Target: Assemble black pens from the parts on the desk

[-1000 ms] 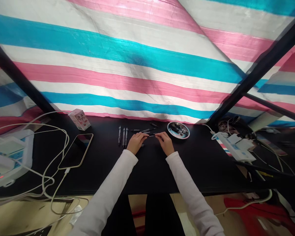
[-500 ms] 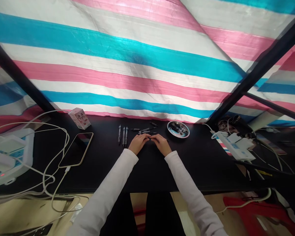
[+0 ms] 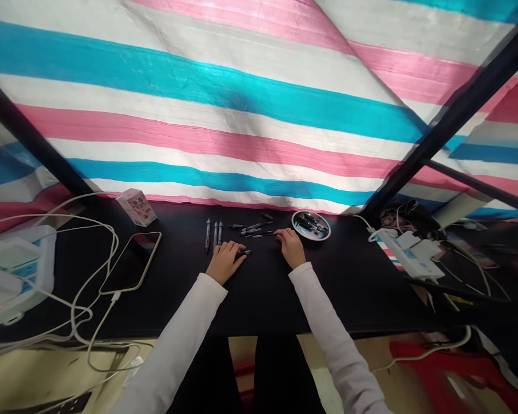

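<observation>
My left hand rests on the black table, its fingers closed on a dark pen barrel that sticks out to the right. My right hand lies further right, fingertips pinching the end of a thin pen part among several loose pen pieces. Three assembled pens lie side by side just left of my left hand. A round metal dish with dark pen parts sits right of my right hand.
A phone on a white cable lies at the left, behind it a small pink box. White power strips and cables crowd the far left; another power strip is at the right. A striped tarp hangs behind.
My hands were together at the table's middle; now they have parted. The left drew back and left with the pen barrel, the right reached forward to the loose pieces.
</observation>
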Demonstrator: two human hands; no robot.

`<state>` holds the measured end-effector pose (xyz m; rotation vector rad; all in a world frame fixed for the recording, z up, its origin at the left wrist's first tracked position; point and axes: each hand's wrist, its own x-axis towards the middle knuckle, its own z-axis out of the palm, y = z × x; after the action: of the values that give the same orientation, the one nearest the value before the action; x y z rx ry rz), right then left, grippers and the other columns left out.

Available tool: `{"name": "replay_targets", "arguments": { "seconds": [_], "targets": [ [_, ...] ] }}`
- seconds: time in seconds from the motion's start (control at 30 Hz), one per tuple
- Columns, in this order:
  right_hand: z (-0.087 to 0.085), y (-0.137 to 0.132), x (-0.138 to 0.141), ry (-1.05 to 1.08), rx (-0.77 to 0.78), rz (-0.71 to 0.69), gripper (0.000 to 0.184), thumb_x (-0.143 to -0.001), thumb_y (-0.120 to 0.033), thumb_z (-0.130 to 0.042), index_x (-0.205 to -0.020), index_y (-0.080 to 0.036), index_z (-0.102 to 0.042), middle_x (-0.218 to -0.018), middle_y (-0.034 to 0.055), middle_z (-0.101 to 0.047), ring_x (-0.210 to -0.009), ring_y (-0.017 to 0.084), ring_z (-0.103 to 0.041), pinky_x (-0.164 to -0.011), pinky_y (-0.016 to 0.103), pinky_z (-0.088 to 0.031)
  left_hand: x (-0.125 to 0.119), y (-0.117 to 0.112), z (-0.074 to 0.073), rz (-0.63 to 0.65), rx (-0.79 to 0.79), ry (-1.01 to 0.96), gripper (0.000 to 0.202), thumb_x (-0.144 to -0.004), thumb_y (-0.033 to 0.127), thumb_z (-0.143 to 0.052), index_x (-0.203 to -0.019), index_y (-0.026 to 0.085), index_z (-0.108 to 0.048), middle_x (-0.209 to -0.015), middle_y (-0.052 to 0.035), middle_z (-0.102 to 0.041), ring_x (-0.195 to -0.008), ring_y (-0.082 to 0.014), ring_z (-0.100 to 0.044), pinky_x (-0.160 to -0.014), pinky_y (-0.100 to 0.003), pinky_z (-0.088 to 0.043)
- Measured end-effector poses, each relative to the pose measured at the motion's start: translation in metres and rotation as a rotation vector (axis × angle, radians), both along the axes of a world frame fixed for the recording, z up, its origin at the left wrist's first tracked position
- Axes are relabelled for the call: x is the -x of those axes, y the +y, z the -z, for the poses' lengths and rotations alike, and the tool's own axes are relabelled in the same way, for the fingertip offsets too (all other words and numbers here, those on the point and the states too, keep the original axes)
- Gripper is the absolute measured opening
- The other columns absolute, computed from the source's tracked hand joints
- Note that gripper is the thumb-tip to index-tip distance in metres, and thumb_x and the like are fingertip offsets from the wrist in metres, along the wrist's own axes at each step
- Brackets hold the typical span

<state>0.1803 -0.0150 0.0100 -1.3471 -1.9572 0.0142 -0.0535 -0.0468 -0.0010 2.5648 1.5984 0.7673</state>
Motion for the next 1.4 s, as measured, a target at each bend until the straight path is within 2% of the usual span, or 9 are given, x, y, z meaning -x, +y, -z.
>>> {"name": "replay_targets", "arguments": {
  "seconds": [0.13,0.3,0.5,0.6,0.73,1.03,1.17,1.3,1.4],
  "targets": [
    [0.002,0.0,0.002,0.007,0.007,0.006,0.025,-0.09,-0.018,-0.036,-0.096,-0.02,-0.06,-0.088,0.0069,-0.058,-0.084,0.02,-0.052,-0.081,0.033,-0.041,-0.006,0.006,0.0,0.042,0.019,-0.01,0.018,-0.089,0.029,-0.048,-0.104,0.021,-0.056,-0.091,-0.0047,-0.054,-0.087,-0.0206,-0.052,-0.075,-0.033,-0.037],
    [0.003,0.001,0.002,0.054,0.007,0.033,0.025,-0.089,-0.018,-0.037,-0.096,-0.02,-0.06,-0.089,0.0071,-0.059,-0.086,0.021,-0.053,-0.081,0.034,-0.041,-0.021,0.017,-0.004,0.074,0.034,-0.2,0.019,-0.091,0.023,-0.044,-0.105,0.021,-0.056,-0.096,-0.0046,-0.051,-0.085,-0.0175,-0.055,-0.078,-0.032,-0.039],
    [0.005,0.004,-0.003,0.091,-0.031,0.08,0.024,-0.089,-0.02,-0.036,-0.096,-0.02,-0.06,-0.088,0.0074,-0.06,-0.086,0.021,-0.053,-0.081,0.035,-0.041,-0.039,0.035,-0.003,0.028,0.185,-0.868,0.016,-0.085,0.03,-0.052,-0.097,0.02,-0.048,-0.09,-0.002,-0.057,-0.083,-0.0153,-0.058,-0.079,-0.03,-0.044],
    [0.006,0.005,-0.003,0.105,-0.035,0.083,0.024,-0.09,-0.021,-0.037,-0.096,-0.02,-0.06,-0.088,0.0071,-0.06,-0.086,0.021,-0.053,-0.081,0.035,-0.041,-0.037,0.035,0.0,0.097,0.336,-1.023,0.023,-0.081,0.032,-0.056,-0.098,0.02,-0.044,-0.085,0.0,-0.058,-0.072,-0.0124,-0.059,-0.069,-0.026,-0.047],
    [0.006,0.005,-0.003,0.098,-0.016,0.082,0.023,-0.089,-0.021,-0.037,-0.096,-0.02,-0.06,-0.088,0.007,-0.06,-0.085,0.02,-0.053,-0.081,0.034,-0.041,-0.024,0.025,0.004,0.149,0.377,-0.798,0.017,-0.078,0.03,-0.059,-0.09,0.02,-0.052,-0.086,-0.0002,-0.06,-0.075,-0.0141,-0.058,-0.068,-0.027,-0.046],
    [0.008,0.005,-0.002,0.116,0.022,0.066,0.023,-0.089,-0.023,-0.039,-0.095,-0.019,-0.06,-0.087,0.0071,-0.06,-0.085,0.02,-0.055,-0.081,0.034,-0.042,-0.017,0.019,0.005,0.123,0.15,-0.312,0.013,-0.083,0.019,-0.051,-0.093,0.021,-0.058,-0.092,-0.0032,-0.058,-0.089,-0.0207,-0.051,-0.081,-0.037,-0.04],
    [0.002,0.009,-0.008,0.256,0.019,0.027,0.023,-0.088,-0.026,-0.04,-0.095,-0.019,-0.061,-0.086,0.0062,-0.062,-0.082,0.019,-0.057,-0.074,0.032,-0.044,-0.018,0.016,0.007,0.098,0.095,-0.235,0.017,-0.084,0.018,-0.05,-0.1,0.022,-0.056,-0.1,-0.0046,-0.055,-0.091,-0.022,-0.049,-0.082,-0.038,-0.039],
    [-0.012,0.006,-0.03,0.468,0.052,0.042,0.023,-0.086,-0.03,-0.045,-0.097,-0.017,-0.06,-0.081,0.0056,-0.065,-0.078,0.018,-0.061,-0.066,0.028,-0.045,-0.013,0.013,0.005,0.134,0.087,-0.222,0.017,-0.086,0.018,-0.048,-0.101,0.021,-0.055,-0.097,-0.0041,-0.055,-0.091,-0.0212,-0.05,-0.085,-0.037,-0.04],
    [-0.02,-0.006,-0.052,0.452,0.132,0.004,0.022,-0.084,-0.031,-0.05,-0.095,-0.017,-0.062,-0.078,0.0041,-0.067,-0.077,0.017,-0.062,-0.067,0.028,-0.045,-0.009,0.011,0.003,0.182,0.093,-0.24,0.016,-0.087,0.018,-0.046,-0.1,0.022,-0.056,-0.097,-0.0039,-0.054,-0.092,-0.0207,-0.05,-0.086,-0.037,-0.041]
  ]
}}
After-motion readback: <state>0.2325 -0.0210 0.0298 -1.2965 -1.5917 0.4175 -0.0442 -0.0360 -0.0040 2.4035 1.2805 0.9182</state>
